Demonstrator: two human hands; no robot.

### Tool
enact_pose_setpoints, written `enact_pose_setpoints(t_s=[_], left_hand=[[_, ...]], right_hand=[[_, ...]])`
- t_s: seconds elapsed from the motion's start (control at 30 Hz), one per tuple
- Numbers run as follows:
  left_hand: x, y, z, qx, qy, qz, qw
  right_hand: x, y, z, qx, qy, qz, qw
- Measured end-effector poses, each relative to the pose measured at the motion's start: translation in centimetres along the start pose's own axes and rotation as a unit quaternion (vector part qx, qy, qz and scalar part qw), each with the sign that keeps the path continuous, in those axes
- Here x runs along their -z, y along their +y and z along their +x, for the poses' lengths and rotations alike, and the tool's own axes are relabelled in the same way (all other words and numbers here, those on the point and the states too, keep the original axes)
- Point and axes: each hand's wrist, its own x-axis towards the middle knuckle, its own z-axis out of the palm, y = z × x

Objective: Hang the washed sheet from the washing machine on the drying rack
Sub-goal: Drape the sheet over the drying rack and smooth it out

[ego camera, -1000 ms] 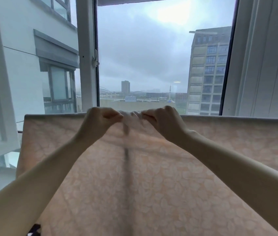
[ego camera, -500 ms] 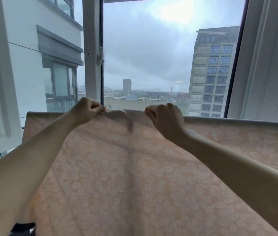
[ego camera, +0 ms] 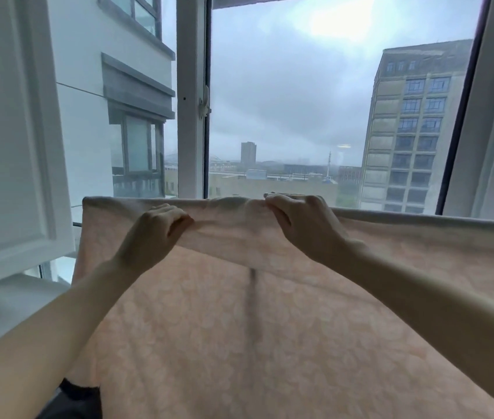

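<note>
Looking from the head camera, a peach sheet (ego camera: pixel 269 343) with a pale leaf print fills the lower half of the picture. It hangs over a straight horizontal support that runs from left of centre to the right edge. The support is hidden under the cloth, so what it is made of cannot be told. The sheet's top fold forms a level, greyish line in front of the window (ego camera: pixel 300 101).

The left hand (ego camera: pixel 155 234) is a little below that top line. Its fingers (ego camera: pixel 179 225) are curled tight with the thumb, pinching a gather of the cloth. The right hand (ego camera: pixel 306 228) is higher, at the fold itself. Its fingers (ego camera: pixel 279 207) are bent over the top edge and grip the fabric there, and the fingertips reach the far side. The two hands are apart, and a taut band of sheet stretches between them, slanting down from the top line. Both bare forearms reach in from the lower corners.

A dark vertical streak (ego camera: pixel 253 300) shows through the cloth below the band, roughly between the hands. At the bottom left, beside the left forearm, a bit of dark fabric (ego camera: pixel 79 397) pokes out at the sheet's edge.

Behind the sheet, a white window post (ego camera: pixel 191 101) stands upright, and an opened white sash (ego camera: pixel 6 131) angles in on the left. Outside are a white building (ego camera: pixel 94 116) close on the left, a tall tan block (ego camera: pixel 412 131) on the right and a grey sky.
</note>
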Motion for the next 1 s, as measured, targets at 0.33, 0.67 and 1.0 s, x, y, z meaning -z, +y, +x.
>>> enact_pose_setpoints(t_s=[0.33, 0.67, 1.0], left_hand=[[-0.7, -0.9, 0.0, -0.018, -0.042, -0.003, 0.999], [1.0, -3.2, 1.5, -0.071, -0.137, -0.036, 0.987], [4.6, -9.6, 6.9, 0.064, -0.118, -0.209, 0.969]], right_hand=[[-1.8, -1.7, 2.5, -0.021, -0.088, -0.029, 0.996], [-6.9, -6.7, 5.6, -0.034, -0.084, -0.097, 0.991], [-7.6, -8.0, 5.7, -0.063, -0.06, -0.112, 0.99]])
